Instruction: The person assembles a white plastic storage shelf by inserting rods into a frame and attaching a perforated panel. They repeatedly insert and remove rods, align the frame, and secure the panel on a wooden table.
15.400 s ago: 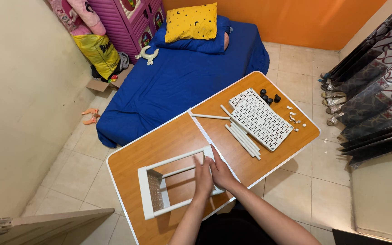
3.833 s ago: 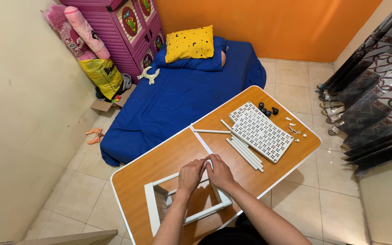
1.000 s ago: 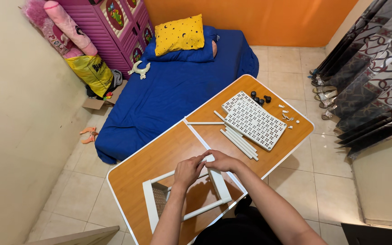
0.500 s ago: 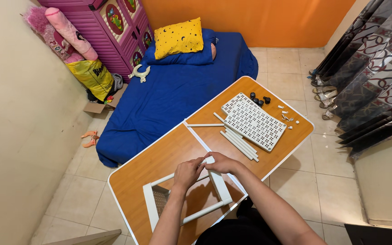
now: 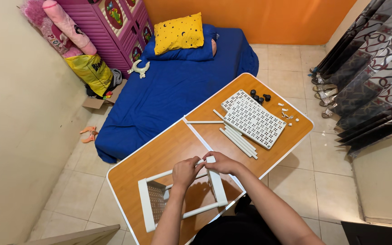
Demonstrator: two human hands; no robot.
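Observation:
A white plastic rack frame [image 5: 148, 211] lies on the orange folding table [image 5: 159, 149], close to me. My left hand [image 5: 184, 171] and my right hand [image 5: 218, 162] meet at the frame's far right corner. Both pinch the end of a thin white rod [image 5: 159, 175] where it joins the right side bar [image 5: 217, 186]. A perforated shelf panel [image 5: 159, 204] shows inside the frame on the left. Farther out on the table lie a white perforated panel [image 5: 253, 118], several loose white rods [image 5: 237, 140], small black caps [image 5: 259, 96] and small white fittings [image 5: 287, 114].
Beyond the table lies a blue mattress [image 5: 169, 90] with a yellow pillow [image 5: 178, 32]. A purple drawer cabinet [image 5: 116, 27] stands at the back left beside a yellow bag [image 5: 89, 70]. Patterned curtains [image 5: 368, 68] hang on the right, with sandals [image 5: 325, 86] beneath. The floor is tiled.
My hands stay at the frame's far right corner. The view has shifted slightly; the frame and loose parts lie as before.

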